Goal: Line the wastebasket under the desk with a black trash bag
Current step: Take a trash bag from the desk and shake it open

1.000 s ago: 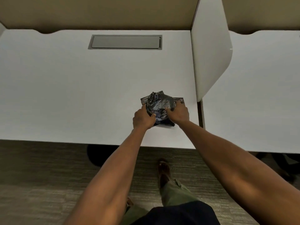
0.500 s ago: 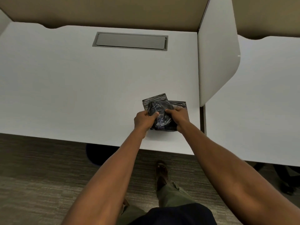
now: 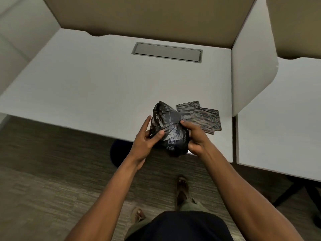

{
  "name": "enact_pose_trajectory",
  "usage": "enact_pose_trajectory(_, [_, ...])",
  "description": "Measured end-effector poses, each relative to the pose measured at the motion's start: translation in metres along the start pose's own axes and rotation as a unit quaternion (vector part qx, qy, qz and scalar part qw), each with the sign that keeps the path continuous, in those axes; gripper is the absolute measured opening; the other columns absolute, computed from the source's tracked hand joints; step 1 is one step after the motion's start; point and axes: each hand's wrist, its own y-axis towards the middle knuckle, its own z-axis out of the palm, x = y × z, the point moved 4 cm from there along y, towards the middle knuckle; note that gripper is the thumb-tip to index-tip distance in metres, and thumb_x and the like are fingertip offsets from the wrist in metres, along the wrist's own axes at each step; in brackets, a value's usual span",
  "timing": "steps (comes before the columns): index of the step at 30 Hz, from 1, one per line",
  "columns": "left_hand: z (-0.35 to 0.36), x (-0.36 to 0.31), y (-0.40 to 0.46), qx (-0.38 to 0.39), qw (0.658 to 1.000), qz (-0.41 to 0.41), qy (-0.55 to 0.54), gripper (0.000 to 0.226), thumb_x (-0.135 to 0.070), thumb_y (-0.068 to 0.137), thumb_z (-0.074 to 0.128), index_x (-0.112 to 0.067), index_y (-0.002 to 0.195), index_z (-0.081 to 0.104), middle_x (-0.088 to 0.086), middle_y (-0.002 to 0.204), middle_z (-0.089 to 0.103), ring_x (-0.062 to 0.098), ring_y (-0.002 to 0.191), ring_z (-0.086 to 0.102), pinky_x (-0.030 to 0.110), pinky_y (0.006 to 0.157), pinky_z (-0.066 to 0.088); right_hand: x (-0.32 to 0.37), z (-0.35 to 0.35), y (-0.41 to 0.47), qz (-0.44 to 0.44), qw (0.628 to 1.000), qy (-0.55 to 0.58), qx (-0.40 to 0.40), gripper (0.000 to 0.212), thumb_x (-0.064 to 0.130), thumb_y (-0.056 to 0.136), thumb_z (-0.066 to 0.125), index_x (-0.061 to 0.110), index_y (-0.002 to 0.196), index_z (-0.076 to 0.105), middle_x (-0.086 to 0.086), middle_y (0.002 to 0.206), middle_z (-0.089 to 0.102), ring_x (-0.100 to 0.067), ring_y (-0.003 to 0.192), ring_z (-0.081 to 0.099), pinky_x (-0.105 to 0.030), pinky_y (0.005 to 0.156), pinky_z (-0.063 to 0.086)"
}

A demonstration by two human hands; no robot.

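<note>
A crumpled black trash bag [image 3: 169, 129] with small white print is held above the front edge of the white desk [image 3: 104, 94]. My left hand [image 3: 145, 138] grips its left side with thumb and fingers. My right hand [image 3: 196, 138] holds its right side and underside. Two folded black bags [image 3: 201, 115] lie flat on the desk just right of the held one. A dark round shape [image 3: 119, 152], apparently the wastebasket, shows under the desk edge, mostly hidden by the desktop and my left arm.
A white divider panel [image 3: 251, 75] stands at the desk's right side, with a second desk [image 3: 281, 119] beyond it. A grey cable hatch [image 3: 167, 52] sits near the desk's back. My feet [image 3: 182, 186] stand on grey carpet. Chair legs [image 3: 295, 190] show at the right.
Both hands have lifted the top bag off the pile and drawn it toward me, loosening it. Two folded bags are now uncovered on the desk.
</note>
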Motion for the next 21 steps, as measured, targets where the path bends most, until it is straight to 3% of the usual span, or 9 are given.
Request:
enact_pose_trajectory(2, [-0.032,0.003,-0.028,-0.023,0.999,-0.011,-0.025,0.099,-0.054,0.073,0.085,-0.042,0.157,0.034,-0.001,0.136,0.069,0.015,0.13,0.062,0.035,0.109,0.046,-0.032,0.02,-0.007,0.047,0.999,0.004,0.015,0.032,0.015,0.096,0.059,-0.001,0.123,0.066,-0.025,0.111,0.076,-0.037,0.096,0.077,-0.051,0.08,0.064])
enact_pose_trajectory(4, [-0.062,0.002,-0.057,-0.053,0.998,-0.019,-0.013,0.097,-0.062,0.074,0.077,-0.041,0.158,0.033,-0.004,0.135,0.068,0.013,0.126,0.063,0.033,0.106,0.046,-0.063,0.037,-0.012,0.073,0.997,0.007,0.032,0.031,0.014,0.098,0.056,-0.002,0.121,0.067,-0.025,0.112,0.076,-0.037,0.098,0.076,-0.053,0.086,0.063])
enact_pose_trajectory(6, [-0.087,0.0,-0.084,-0.048,0.998,-0.016,0.03,0.082,-0.061,0.077,0.077,-0.038,0.15,0.048,-0.005,0.13,0.071,0.009,0.119,0.067,0.025,0.098,0.051,-0.092,0.056,-0.018,0.088,0.994,0.001,0.064,0.03,0.014,0.1,0.053,-0.002,0.116,0.072,-0.025,0.114,0.075,-0.037,0.101,0.076,-0.053,0.091,0.061])
enact_pose_trajectory(8, [-0.104,0.0,-0.107,-0.012,0.996,-0.011,0.091,0.051,-0.054,0.08,0.08,-0.036,0.127,0.07,-0.006,0.122,0.077,0.011,0.117,0.071,0.022,0.093,0.056,-0.12,0.075,-0.024,0.085,0.991,-0.05,0.094,0.029,0.016,0.101,0.053,0.001,0.118,0.071,-0.023,0.116,0.075,-0.036,0.103,0.074,-0.051,0.096,0.059])
enact_pose_trajectory(11, [-0.129,0.002,-0.136,-0.034,0.987,-0.009,0.157,0.036,-0.047,0.08,0.079,-0.027,0.11,0.079,-0.006,0.108,0.081,0.014,0.108,0.075,0.032,0.092,0.058,-0.154,0.1,-0.029,0.054,0.974,-0.206,0.081,0.04,0.024,0.103,0.056,-0.005,0.13,0.064,-0.026,0.127,0.07,-0.041,0.115,0.069,-0.055,0.11,0.049])
enact_pose_trajectory(14, [-0.158,0.003,-0.152,-0.135,0.973,0.004,0.187,0.013,-0.034,0.091,0.074,-0.022,0.093,0.08,-0.001,0.099,0.081,0.023,0.1,0.075,0.035,0.083,0.058,-0.174,0.116,-0.038,-0.017,0.954,-0.3,-0.016,0.051,0.049,0.1,0.058,0.006,0.125,0.067,-0.018,0.115,0.077,-0.034,0.106,0.075,-0.051,0.1,0.057])
enact_pose_trajectory(17, [-0.18,-0.002,-0.164,-0.232,0.947,-0.008,0.222,0.021,-0.041,0.093,0.07,-0.023,0.104,0.068,0.008,0.133,0.064,0.027,0.123,0.063,0.05,0.101,0.055,-0.193,0.131,-0.051,-0.049,0.936,-0.349,0.009,0.074,0.083,0.077,0.061,0.033,0.13,0.051,-0.005,0.125,0.069,-0.024,0.113,0.07,-0.041,0.09,0.056])
enact_pose_trajectory(19, [-0.186,-0.008,-0.17,-0.233,0.936,0.009,0.263,0.03,-0.046,0.092,0.069,-0.02,0.108,0.07,0.008,0.135,0.063,0.027,0.127,0.06,0.05,0.102,0.055,-0.209,0.137,-0.057,-0.061,0.914,-0.395,0.065,0.093,0.081,0.064,0.075,0.037,0.141,0.046,-0.001,0.132,0.063,-0.02,0.118,0.068,-0.035,0.091,0.057])
enact_pose_trajectory(21, [-0.194,-0.014,-0.175,-0.211,0.943,0.028,0.256,0.021,-0.043,0.095,0.067,-0.027,0.107,0.074,-0.001,0.116,0.073,0.019,0.113,0.069,0.041,0.092,0.06,-0.218,0.14,-0.061,-0.078,0.895,-0.43,0.09,0.082,0.062,0.067,0.087,0.033,0.137,0.056,-0.004,0.125,0.071,-0.02,0.109,0.074,-0.039,0.093,0.061])
